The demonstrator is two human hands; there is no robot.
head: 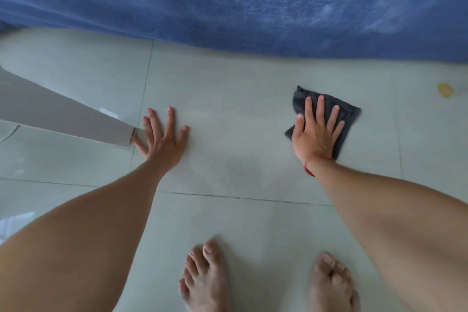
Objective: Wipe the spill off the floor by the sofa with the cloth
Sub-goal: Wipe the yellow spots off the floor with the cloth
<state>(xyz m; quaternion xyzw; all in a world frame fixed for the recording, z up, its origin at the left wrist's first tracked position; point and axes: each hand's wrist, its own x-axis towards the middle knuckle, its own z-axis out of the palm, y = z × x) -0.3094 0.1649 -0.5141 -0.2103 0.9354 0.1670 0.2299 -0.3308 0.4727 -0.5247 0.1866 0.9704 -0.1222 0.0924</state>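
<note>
Part of the cloth point(350, 116) under the right hand point(315, 134); sofa point(240, 2) cropped by the frame.

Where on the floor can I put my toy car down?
Bare tiles lie between the left hand and the right hand on the dark cloth. Avoid the yellow spill by the blue sofa.

Both arms are bare all the way up, no sleeves showing anywhere. Only thing worn is a thin red string bracelet point(312, 162) looped round the wrist of the right hand point(315, 134). The left hand point(162, 138) has nothing on it, no rings or watch that I can make out. Feet are bare too, left foot point(205, 278) and right foot point(334, 284), no socks or slippers, toenails plain.
</note>
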